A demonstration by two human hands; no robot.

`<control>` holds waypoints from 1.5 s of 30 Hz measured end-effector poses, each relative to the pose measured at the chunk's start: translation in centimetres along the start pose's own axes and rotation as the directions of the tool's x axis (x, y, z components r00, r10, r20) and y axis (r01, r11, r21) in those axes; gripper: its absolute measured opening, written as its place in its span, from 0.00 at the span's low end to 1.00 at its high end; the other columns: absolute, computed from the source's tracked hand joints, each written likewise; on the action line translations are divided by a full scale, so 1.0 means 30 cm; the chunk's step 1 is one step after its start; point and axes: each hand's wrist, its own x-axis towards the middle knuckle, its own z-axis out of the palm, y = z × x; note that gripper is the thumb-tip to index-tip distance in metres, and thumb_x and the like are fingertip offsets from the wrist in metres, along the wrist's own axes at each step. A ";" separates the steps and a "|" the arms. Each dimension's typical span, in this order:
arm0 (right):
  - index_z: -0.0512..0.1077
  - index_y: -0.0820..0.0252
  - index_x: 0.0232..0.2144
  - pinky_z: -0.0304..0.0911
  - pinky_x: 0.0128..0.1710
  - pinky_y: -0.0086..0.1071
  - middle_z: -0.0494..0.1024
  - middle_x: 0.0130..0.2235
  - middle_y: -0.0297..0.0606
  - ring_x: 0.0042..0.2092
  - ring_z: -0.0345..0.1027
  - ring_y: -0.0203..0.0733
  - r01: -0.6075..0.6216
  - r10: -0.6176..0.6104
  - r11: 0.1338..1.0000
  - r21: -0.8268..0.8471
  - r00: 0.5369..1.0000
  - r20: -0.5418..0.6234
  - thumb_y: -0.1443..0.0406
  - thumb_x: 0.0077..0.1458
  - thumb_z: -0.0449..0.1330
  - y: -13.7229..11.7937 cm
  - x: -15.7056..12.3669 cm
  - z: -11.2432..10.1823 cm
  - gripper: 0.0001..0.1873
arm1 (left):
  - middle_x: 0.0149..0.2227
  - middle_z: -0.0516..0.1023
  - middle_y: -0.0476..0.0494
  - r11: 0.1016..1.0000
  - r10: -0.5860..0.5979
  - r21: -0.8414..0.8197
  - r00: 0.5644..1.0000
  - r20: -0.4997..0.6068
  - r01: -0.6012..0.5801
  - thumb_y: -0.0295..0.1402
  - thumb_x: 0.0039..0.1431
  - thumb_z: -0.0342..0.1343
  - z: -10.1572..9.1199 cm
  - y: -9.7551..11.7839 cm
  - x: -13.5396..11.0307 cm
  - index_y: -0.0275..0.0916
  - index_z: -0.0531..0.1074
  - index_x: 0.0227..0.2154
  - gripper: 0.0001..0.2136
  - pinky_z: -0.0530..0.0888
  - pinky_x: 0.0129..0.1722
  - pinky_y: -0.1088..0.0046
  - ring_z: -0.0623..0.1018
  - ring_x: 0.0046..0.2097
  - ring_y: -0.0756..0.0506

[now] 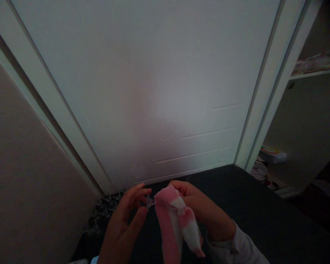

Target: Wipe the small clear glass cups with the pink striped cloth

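Note:
In the head view, a pink and white striped cloth (167, 212) hangs in folds from my right hand (194, 200), whose fingers are closed behind its upper part. Just left of the cloth is a small clear glass-like piece (150, 202), with its right end against or inside the cloth; I cannot tell which. My left hand (129, 214) curls around its left side, thumb below and fingers above. The picture is dim, so the exact shape of the clear piece is hard to make out.
Several small clear glass-like pieces (103, 209) stand on the dark tabletop (231, 194), by the wall at left. A white panel with heart patterns (154, 91) rises behind the table. At right are shelves (313, 75) with a white box (273, 154).

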 end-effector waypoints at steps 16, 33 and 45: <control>0.71 0.61 0.23 0.51 0.26 0.26 0.69 0.23 0.26 0.25 0.56 0.31 -0.007 0.007 1.000 -0.016 1.000 0.022 0.65 0.39 0.66 -0.004 0.001 0.003 0.07 | 0.29 0.78 0.48 0.991 -0.108 0.092 0.989 0.105 0.099 0.46 0.64 0.52 0.034 0.065 0.031 0.41 0.79 0.32 0.16 0.72 0.35 0.73 0.77 0.34 0.45; 0.78 0.63 0.26 0.55 0.26 0.26 0.74 0.25 0.29 0.25 0.59 0.31 -0.070 0.065 0.991 0.113 0.997 0.050 0.63 0.38 0.71 0.019 0.003 -0.006 0.11 | 0.45 0.84 0.42 0.993 -0.108 -0.029 0.990 0.096 0.111 0.43 0.60 0.59 0.024 0.021 0.013 0.42 0.77 0.44 0.13 0.76 0.47 0.71 0.81 0.48 0.41; 0.74 0.63 0.21 0.51 0.23 0.24 0.69 0.20 0.27 0.22 0.54 0.29 -0.126 0.117 0.984 0.124 0.990 0.073 0.60 0.37 0.72 0.030 0.003 -0.016 0.13 | 0.50 0.83 0.42 0.996 0.042 0.072 0.998 0.057 -0.046 0.35 0.59 0.62 0.016 0.017 -0.012 0.47 0.81 0.45 0.11 0.76 0.49 0.66 0.80 0.49 0.39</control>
